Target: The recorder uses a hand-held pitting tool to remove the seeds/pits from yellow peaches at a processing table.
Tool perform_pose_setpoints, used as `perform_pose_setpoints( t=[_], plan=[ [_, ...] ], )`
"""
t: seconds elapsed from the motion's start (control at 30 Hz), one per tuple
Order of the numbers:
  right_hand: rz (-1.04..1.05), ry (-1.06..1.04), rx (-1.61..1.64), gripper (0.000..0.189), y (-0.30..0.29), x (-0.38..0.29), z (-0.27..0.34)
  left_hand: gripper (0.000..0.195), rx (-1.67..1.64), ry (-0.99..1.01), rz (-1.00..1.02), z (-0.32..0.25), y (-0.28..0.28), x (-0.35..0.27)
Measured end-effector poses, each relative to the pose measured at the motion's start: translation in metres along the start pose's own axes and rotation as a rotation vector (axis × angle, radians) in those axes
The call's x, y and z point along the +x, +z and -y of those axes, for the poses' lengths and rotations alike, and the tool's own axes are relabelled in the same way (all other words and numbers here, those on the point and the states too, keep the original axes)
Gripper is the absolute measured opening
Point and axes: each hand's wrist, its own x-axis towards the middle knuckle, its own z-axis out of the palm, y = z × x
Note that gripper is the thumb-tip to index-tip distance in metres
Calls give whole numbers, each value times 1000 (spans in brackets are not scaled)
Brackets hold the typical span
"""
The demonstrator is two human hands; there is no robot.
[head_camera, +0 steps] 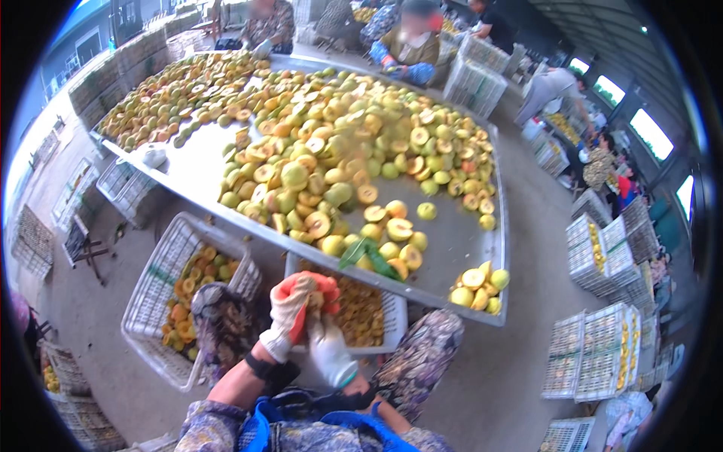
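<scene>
My left hand (pixel 291 311), in a white knit glove with an orange coated palm, meets my right hand (pixel 329 342), in a white glove, between my knees. The fingers of both are curled together; whatever lies between them is hidden and blurred. Below them a white plastic bin (pixel 395 325) contains many small brownish-yellow pieces. Just ahead, the metal sorting table (pixel 452 248) bears a large heap of yellow-green stone fruit (pixel 316 169), many halved with cut faces showing. Green leaves (pixel 367 257) lie by the table's near edge.
Left of my knee, a white plastic crate (pixel 141 316) holds more fruit halves. A small fruit pile (pixel 480 288) sits in the table's near right corner. Across the table, a person in blue gloves (pixel 409 70) works. Stacked crates (pixel 590 353) stand on the right.
</scene>
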Motion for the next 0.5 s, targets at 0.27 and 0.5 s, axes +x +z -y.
perform_pose_setpoints(
  t=[0.27,0.5],
  plan=[
    [271,178,412,46,-31,-8,7,38,13,33,-23,-7,33,-3],
    [273,255,511,50,-31,-12,6,38,178,-90,38,-3,26,-7]
  ],
)
